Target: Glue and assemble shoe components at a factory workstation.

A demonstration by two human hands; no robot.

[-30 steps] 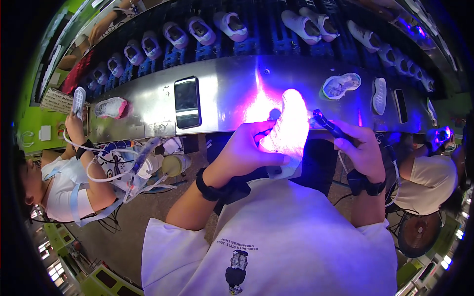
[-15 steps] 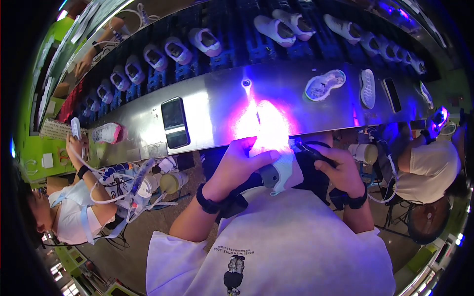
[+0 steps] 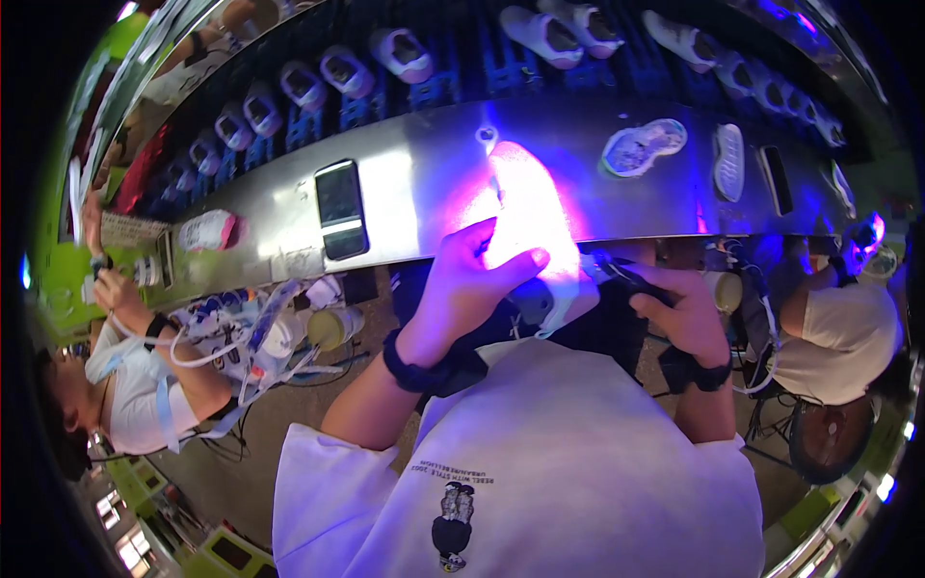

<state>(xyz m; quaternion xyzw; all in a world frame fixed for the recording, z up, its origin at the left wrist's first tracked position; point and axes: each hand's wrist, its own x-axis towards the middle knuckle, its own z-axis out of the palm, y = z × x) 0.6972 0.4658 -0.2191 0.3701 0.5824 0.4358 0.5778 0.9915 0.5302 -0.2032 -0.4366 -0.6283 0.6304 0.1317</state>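
In front of my chest, at the bench edge, my left hand grips a pale shoe, its thumb laid across the side. A violet-white glare washes out most of the shoe; its heel end, toward me, shows pale teal and grey. My right hand is closed round a dark, slim hand tool whose tip points at the shoe's right side. Whether the tip touches the shoe, I cannot tell. Beyond the toe, a small ring-shaped fitting sits on the metal bench.
On the steel bench lie a phone, a shoe sole, a white sole and another dark phone. Several shoes stand on a dark rack behind. Co-workers sit left and right.
The shoe has shifted up and forward, its toe now nearer the ring fitting. My right hand and its tool have moved slightly right. The left co-worker's arms have changed position.
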